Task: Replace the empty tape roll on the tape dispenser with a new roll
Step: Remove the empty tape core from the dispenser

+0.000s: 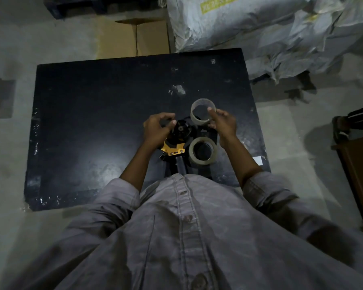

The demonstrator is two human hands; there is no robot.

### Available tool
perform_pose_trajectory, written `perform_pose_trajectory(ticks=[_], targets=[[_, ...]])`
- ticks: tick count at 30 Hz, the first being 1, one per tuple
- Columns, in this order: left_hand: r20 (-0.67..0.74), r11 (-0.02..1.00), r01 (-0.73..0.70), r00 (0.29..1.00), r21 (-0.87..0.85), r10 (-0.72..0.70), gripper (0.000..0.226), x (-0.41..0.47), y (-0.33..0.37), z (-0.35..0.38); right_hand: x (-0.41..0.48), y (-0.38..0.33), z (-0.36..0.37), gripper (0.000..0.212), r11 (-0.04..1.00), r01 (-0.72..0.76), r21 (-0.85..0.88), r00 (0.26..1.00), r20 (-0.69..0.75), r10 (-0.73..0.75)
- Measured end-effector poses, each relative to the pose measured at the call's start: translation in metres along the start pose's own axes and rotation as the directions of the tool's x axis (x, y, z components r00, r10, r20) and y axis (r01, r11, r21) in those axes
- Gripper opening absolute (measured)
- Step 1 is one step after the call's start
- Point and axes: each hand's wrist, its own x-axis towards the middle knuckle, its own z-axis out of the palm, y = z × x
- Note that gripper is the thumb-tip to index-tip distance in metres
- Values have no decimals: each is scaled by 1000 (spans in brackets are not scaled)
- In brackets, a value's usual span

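A black and yellow tape dispenser (174, 146) lies on the black table (88, 122), its bare black spool hub facing up. My left hand (156, 129) grips the dispenser at the hub's left side. My right hand (223, 124) holds the empty tape core (201, 116), a thin grey ring, lifted just right of and beyond the hub. A new roll of clear tape (202, 150) lies flat on the table, right of the dispenser's yellow part and below my right hand.
Large crumpled grey sacks (270, 28) are piled beyond the table's far right corner. A flattened cardboard box (134, 38) lies on the floor behind the table. A brown piece of furniture (358, 174) stands at the right edge.
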Motion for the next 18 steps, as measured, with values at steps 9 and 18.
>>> perform_pose_trajectory(ticks=[9,18], targets=[[-75,1000,20,997,-5,-21,24,-25,-12,-2,-14,19,-15,16,951,-21,-307,997,64,43],[-83,996,36,996,-78,-43,26,-31,-25,-7,-54,11,-36,139,211,576,-790,784,607,130]])
